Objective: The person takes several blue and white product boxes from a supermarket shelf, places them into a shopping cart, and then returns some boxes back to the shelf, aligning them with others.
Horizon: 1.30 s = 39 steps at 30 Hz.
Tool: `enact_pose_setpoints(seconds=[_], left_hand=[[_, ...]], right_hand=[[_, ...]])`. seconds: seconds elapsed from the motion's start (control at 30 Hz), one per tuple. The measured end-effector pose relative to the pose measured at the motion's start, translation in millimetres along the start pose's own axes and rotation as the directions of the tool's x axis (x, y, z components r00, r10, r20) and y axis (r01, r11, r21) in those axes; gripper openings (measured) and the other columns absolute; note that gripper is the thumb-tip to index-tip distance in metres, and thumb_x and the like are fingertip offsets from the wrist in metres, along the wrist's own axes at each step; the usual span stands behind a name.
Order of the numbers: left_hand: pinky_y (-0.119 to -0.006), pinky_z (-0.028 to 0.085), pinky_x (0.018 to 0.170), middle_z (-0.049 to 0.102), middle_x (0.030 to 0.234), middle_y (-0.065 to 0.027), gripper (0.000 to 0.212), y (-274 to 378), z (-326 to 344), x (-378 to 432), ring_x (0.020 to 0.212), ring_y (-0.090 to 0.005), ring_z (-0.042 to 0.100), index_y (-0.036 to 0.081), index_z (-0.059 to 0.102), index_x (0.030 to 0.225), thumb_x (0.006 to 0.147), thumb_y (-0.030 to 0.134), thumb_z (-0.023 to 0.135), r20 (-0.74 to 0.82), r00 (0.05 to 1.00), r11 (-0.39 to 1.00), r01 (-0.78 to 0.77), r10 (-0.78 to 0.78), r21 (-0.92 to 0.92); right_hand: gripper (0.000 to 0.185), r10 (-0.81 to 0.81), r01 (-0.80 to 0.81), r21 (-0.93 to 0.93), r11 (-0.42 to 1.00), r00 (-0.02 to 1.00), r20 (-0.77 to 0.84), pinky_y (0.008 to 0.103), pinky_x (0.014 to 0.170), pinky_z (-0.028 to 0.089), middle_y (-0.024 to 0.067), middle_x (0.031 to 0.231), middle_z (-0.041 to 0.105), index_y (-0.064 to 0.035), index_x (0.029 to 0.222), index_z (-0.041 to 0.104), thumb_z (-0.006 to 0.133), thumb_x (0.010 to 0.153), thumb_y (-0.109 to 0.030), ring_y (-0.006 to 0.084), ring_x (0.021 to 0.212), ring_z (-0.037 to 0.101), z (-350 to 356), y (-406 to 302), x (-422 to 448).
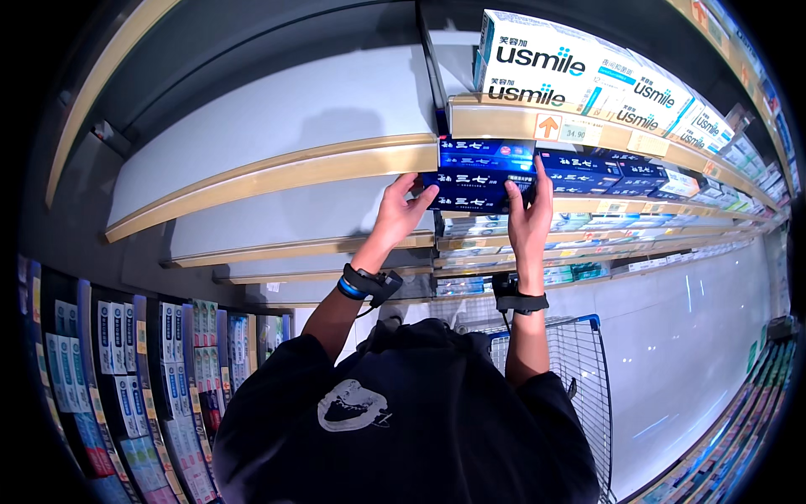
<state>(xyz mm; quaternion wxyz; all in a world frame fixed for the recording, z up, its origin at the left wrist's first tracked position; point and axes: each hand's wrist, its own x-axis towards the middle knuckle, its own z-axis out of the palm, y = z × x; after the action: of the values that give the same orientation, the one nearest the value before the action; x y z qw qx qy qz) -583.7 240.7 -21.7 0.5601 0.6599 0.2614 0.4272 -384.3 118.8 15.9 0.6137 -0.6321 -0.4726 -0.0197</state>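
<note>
Between my two hands is a stack of dark blue toothpaste boxes [473,181] at the left end of a shelf, under the shelf edge above. My left hand [403,205] presses the stack's left side with thumb and fingers. On its right side, my right hand [527,195] lies with the thumb on the front and the fingers along the end. Both hands hold the stack from its sides. More blue boxes [578,171] stand in rows just to the right on the same shelf level. The back of the stack is hidden.
White usmile boxes [540,60] stand on the shelf above, behind a tan price rail [497,120]. Bare white shelves [252,120] extend to the left. A wire shopping cart [582,378] stands by my right side. Packed toothpaste shelves [119,353] line the lower left.
</note>
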Motion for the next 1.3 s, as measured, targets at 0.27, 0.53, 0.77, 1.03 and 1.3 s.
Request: enact_pose_setpoints(seconds=[0.27, 0.53, 0.77, 1.03, 1.3], left_hand=[[-0.026, 0.054, 0.085, 0.071, 0.108, -0.0035, 0.032, -9.1, 0.3, 1.7, 0.098, -0.0088, 0.064, -0.001, 0.065, 0.126, 0.097, 0.011, 0.074, -0.007, 1.000, 0.997, 0.023, -0.024, -0.075], [-0.025, 0.052, 0.086, 0.072, 0.112, -0.0048, 0.031, -18.6, 9.3, 7.5, 0.096, -0.0087, 0.063, -0.002, 0.066, 0.124, 0.096, 0.009, 0.075, -0.132, 0.990, 0.989, 0.022, -0.041, -0.148], [-0.025, 0.052, 0.086, 0.073, 0.109, -0.0047, 0.029, -18.4, 13.2, 10.7, 0.094, -0.0095, 0.064, 0.000, 0.066, 0.121, 0.095, 0.007, 0.076, -0.206, 0.978, 0.997, 0.014, -0.030, -0.077], [-0.029, 0.054, 0.087, 0.074, 0.108, -0.0069, 0.025, -34.9, 21.5, 17.9, 0.092, -0.0116, 0.066, -0.002, 0.066, 0.118, 0.095, 0.005, 0.074, -0.150, 0.986, 0.997, -0.072, 0.069, -0.021], [-0.029, 0.055, 0.088, 0.075, 0.106, -0.0094, 0.027, -35.6, 24.8, 20.3, 0.095, -0.0139, 0.069, -0.003, 0.066, 0.118, 0.095, 0.005, 0.075, -0.138, 0.983, 0.993, -0.112, 0.118, 0.048]], right_hand=[[0.058, 0.033, -0.033, 0.002, 0.999, 0.999, 0.028, 0.0325, 0.101, 0.047, 0.0155, 0.132, 0.059, 0.0015, 0.152, 0.044, 0.068, 0.100, -0.006, 0.0220, 0.116, 0.059, -0.8, 0.8, 4.7], [0.058, -0.027, 0.024, -0.057, 0.998, 0.998, -0.055, 0.0382, 0.112, 0.040, 0.0285, 0.147, 0.048, 0.0060, 0.153, 0.033, 0.060, 0.103, -0.006, 0.0345, 0.133, 0.052, 25.5, -7.1, 2.7], [0.061, -0.009, -0.018, -0.216, 0.976, 0.992, -0.126, 0.0390, 0.092, 0.052, 0.0269, 0.135, 0.047, 0.0061, 0.153, 0.035, 0.064, 0.101, -0.009, 0.0377, 0.112, 0.058, 41.2, 7.8, 0.1], [0.071, -0.131, 0.075, -0.441, 0.895, 0.987, -0.097, 0.0524, 0.107, 0.042, 0.0397, 0.147, 0.036, 0.0037, 0.155, 0.033, 0.066, 0.093, -0.004, 0.0553, 0.128, 0.046, 39.3, -6.8, -19.7], [0.082, -0.182, 0.138, -0.472, 0.871, 0.982, -0.050, 0.0589, 0.115, 0.029, 0.0393, 0.155, 0.025, 0.0020, 0.158, 0.029, 0.069, 0.086, -0.002, 0.0541, 0.141, 0.031, 33.1, -8.8, -26.0]])
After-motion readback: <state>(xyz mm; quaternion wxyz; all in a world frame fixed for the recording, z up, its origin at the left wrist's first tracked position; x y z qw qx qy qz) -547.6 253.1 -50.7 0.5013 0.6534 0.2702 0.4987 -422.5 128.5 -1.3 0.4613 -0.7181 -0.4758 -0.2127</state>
